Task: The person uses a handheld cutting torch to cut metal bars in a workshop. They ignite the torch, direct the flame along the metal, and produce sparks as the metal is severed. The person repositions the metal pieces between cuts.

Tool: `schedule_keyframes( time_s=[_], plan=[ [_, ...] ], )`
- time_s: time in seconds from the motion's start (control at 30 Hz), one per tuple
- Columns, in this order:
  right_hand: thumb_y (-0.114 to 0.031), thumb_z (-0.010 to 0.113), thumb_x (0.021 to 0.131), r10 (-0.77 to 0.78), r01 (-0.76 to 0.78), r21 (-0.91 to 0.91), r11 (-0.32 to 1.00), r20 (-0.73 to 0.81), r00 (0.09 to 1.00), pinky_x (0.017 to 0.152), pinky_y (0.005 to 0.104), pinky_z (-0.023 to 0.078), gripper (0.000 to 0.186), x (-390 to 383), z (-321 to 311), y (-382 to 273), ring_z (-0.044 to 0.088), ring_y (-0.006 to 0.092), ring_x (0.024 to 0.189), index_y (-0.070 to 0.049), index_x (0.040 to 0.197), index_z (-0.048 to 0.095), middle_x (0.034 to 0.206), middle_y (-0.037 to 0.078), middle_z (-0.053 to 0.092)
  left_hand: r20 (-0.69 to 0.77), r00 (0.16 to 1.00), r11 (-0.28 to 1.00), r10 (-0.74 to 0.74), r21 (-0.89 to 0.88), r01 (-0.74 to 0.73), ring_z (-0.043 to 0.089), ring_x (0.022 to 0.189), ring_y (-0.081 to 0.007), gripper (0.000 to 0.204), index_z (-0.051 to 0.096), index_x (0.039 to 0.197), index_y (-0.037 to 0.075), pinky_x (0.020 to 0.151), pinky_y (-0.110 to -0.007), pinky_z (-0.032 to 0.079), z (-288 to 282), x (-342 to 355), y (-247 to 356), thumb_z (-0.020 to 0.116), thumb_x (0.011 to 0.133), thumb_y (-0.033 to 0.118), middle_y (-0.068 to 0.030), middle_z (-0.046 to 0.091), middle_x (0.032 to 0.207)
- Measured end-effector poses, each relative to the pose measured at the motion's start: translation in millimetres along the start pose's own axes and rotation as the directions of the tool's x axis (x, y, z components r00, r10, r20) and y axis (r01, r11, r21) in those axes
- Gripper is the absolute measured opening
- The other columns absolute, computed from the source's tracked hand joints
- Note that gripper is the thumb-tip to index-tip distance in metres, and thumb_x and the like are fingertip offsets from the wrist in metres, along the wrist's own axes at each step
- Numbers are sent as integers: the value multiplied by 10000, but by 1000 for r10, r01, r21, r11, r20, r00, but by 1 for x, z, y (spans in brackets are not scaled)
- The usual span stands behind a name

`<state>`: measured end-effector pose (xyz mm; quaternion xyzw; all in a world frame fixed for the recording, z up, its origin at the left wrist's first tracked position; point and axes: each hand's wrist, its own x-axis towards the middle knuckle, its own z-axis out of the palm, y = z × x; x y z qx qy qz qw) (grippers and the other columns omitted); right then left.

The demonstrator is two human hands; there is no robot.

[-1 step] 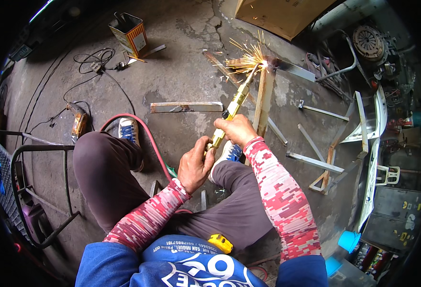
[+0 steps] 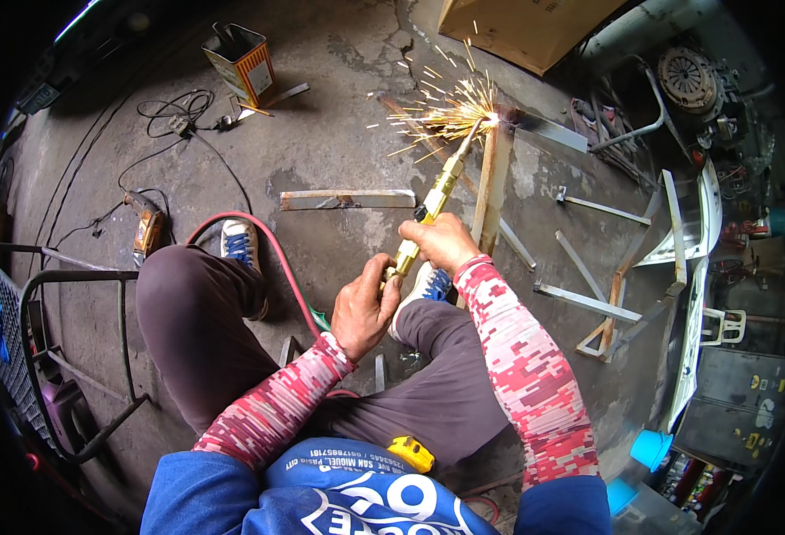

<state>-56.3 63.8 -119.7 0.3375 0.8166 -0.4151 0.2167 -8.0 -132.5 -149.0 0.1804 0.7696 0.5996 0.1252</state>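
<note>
A brass cutting torch (image 2: 443,189) slants up and away from my lap. My right hand (image 2: 442,243) wraps round its body, while my left hand (image 2: 364,308) grips the rear end by the valves. At the tip, a bright glow and orange sparks (image 2: 464,111) spray up and to the left. The tip meets the far end of a rusty metal bar (image 2: 492,192), where a flat grey metal strip (image 2: 549,132) runs off to the right. The glare hides the exact contact point. A red hose (image 2: 281,254) curves over the floor toward my left hand.
A rusty flat strip (image 2: 348,200) lies left of the torch. Several metal pieces, including a bar (image 2: 589,303), litter the right. A square tin (image 2: 239,67), a power tool (image 2: 148,227) with cable and a metal-framed rack (image 2: 71,275) stand left. A cardboard box (image 2: 526,31) is at the back.
The spark spray has changed shape, reaching farther left and higher. Both hands and the torch look the same.
</note>
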Motion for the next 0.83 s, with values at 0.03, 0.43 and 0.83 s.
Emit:
schedule_keyframes(
  time_s=[0.03,0.43,0.83],
  plan=[
    [-471,712,761,11,-11,-12,1000,-3,1000,739,386,563,469,0,0,-1,740,275,752,-14,841,779,745,143,743,1,1000,1000,-14,-1,14,693,761,-441,280,540,1260,53,650,-474,527,0,1,0,618,1008,147,-230,686,869],
    [-479,715,764,1,-1,0,1000,2,1000,724,376,563,466,1,0,1,739,256,726,-21,818,778,718,131,735,-8,999,998,-52,46,53,695,733,-433,291,532,1212,36,609,-473,511,0,0,0,664,1014,202,-229,681,815],
    [-473,701,784,-14,15,-64,998,14,1000,728,381,573,428,2,-1,1,750,265,740,-61,846,801,737,118,752,-72,997,998,35,54,-31,614,574,-310,277,540,1229,27,559,-404,455,6,-1,-9,648,1021,174,-193,588,702]
  ],
)
